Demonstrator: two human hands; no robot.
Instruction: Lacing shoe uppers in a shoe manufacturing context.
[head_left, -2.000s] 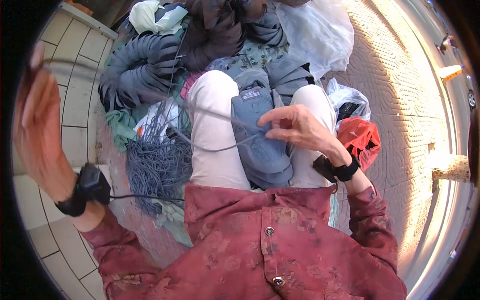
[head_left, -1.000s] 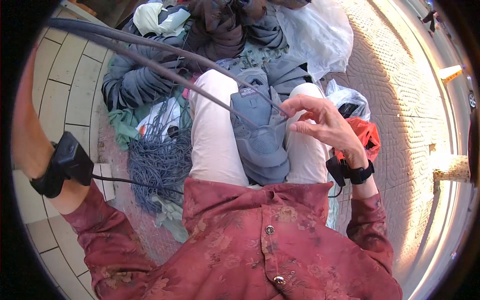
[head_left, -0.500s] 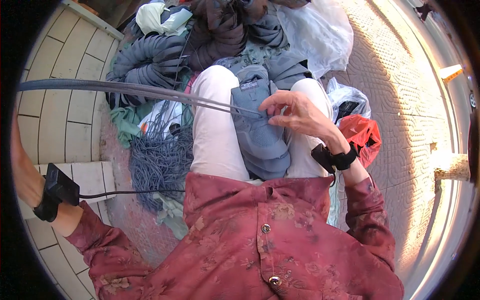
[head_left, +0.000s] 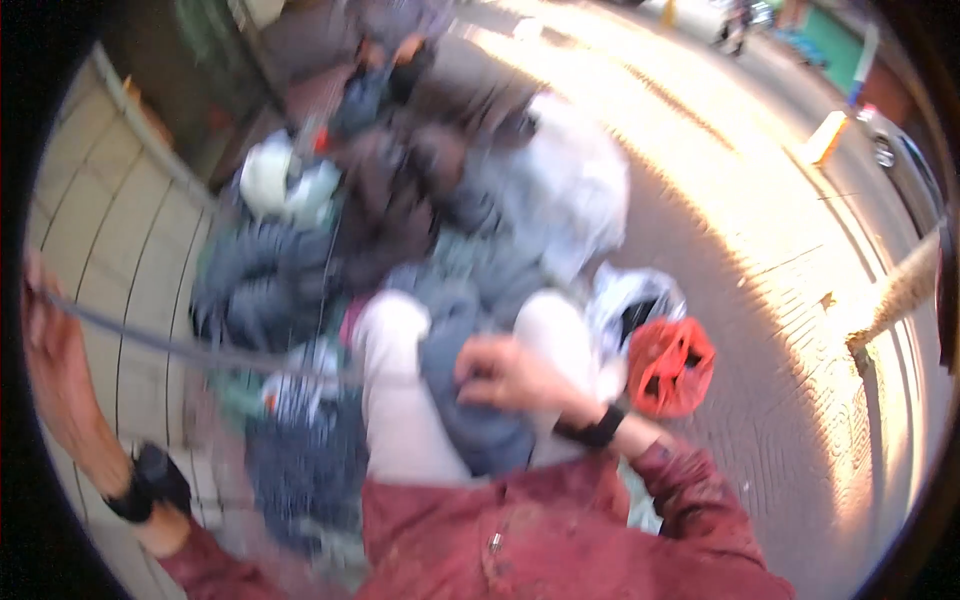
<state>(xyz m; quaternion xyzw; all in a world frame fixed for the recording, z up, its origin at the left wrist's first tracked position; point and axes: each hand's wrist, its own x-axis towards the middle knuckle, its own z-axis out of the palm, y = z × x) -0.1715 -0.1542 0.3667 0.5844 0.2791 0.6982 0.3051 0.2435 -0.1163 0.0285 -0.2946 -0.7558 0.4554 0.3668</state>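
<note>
The picture is smeared by motion. At the far left rim my left hand [head_left: 58, 365] is raised, closed on grey laces [head_left: 190, 348] that stretch taut across to my lap. Between my knees lies a grey fabric piece that looks like a stack of nested shoe uppers [head_left: 455, 345]. Over it my right hand [head_left: 515, 372] is closed, fingers curled and thumb near them; whatever they pinch is too blurred to make out. The laces run to the uppers close to these fingers. A heap of loose grey laces [head_left: 305, 465] lies left of my thigh.
Past my knees are curled grey stacks [head_left: 262, 280], dark brown stacks [head_left: 385, 190] and a clear plastic sheet [head_left: 575, 180]. A red plastic bag [head_left: 672, 368] and a white one [head_left: 640, 290] sit right of my knee. A tiled wall [head_left: 150, 270] stands at left.
The view has tilted up, showing more of the street. My left hand has come into view at the left rim with the laces. My right hand stays over the grey piece, its fingers more curled.
</note>
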